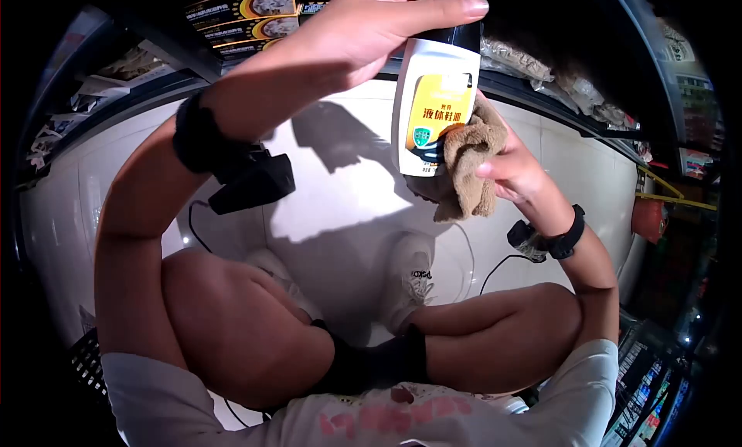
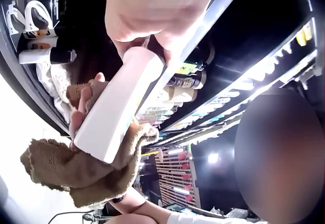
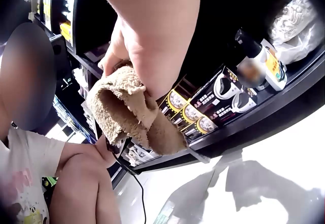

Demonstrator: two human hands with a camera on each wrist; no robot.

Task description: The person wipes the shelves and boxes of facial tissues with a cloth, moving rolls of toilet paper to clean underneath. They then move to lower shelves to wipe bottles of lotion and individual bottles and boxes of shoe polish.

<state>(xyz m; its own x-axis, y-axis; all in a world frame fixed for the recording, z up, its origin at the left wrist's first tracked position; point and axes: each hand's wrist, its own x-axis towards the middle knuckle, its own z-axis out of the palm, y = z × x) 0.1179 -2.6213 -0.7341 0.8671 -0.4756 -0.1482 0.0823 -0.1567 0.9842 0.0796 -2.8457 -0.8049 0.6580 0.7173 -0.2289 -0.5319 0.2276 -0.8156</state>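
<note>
A white liquid shoe polish bottle with a yellow label and black cap is held up in front of the person. The left hand grips it near the cap, its thumb lying across the black part. In the left wrist view, the plain white side of the bottle slants down from the left hand. Bunched in the right hand, a brown fluffy cloth lies against the bottle's lower side. The right wrist view has the right hand pinching the folded cloth; the held bottle is hidden there.
Dark shelving surrounds the crouching person. Printed boxes and another white bottle with a black cap stand on a low shelf. Plastic-wrapped goods line the shelf at the back. Below is a pale tiled floor with thin black cables.
</note>
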